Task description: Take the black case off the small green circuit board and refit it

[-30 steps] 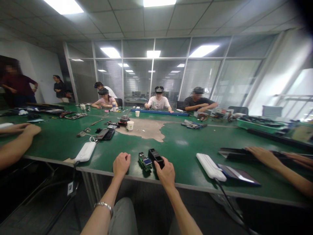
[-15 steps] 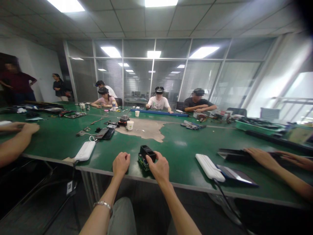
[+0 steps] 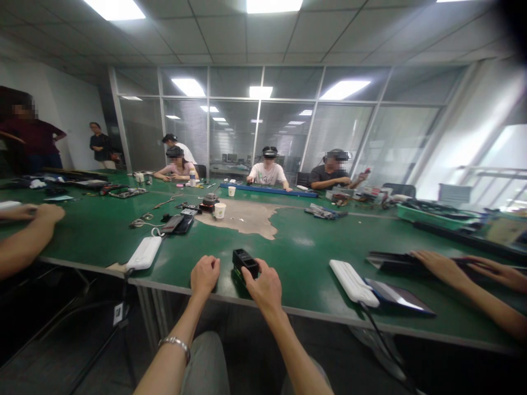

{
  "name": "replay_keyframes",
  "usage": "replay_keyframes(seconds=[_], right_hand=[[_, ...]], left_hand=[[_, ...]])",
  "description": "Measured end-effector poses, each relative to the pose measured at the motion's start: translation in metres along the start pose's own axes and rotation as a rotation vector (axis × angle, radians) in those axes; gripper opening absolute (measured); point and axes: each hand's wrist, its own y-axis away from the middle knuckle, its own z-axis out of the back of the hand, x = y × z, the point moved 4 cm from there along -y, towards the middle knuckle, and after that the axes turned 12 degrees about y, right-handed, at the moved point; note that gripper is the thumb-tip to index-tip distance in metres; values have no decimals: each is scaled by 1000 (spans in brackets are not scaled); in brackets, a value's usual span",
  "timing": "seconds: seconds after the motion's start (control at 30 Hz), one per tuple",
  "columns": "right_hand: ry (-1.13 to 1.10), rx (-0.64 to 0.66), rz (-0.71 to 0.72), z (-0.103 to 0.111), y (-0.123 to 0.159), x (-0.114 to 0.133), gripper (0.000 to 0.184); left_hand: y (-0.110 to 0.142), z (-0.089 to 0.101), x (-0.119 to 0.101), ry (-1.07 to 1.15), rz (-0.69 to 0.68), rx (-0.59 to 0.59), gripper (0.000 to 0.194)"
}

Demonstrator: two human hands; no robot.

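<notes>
No readable text, print on the nearer paper cup (image 3: 220, 211) too small

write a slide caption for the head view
Right hand grips a black device housing at a green table, left hand curled nearby.

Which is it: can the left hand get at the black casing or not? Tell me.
Probably yes: the left hand is just left of the black casing, with only green tabletop visible between them. The right hand holds the casing from the right, leaving its left side exposed.

Bright ceiling lights (image 3: 274, 5), stretched edges
</notes>
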Motion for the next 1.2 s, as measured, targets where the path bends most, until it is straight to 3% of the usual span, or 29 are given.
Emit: replay_keyframes(seconds=[0.3, 0.6, 0.97, 1.2], right_hand=[[70, 59, 30, -8, 19, -5, 42], [-46, 21, 77, -16, 19, -11, 64], [-129, 50, 31, -23, 19, -11, 48], [-203, 9, -8, -8, 5, -3, 45]], left_hand=[[-1, -1, 0, -4, -38, -14, 34], [-1, -1, 0, 2, -22, -3, 33], [0, -1, 1, 21, -31, -7, 33], [-1, -1, 1, 16, -20, -8, 34]])
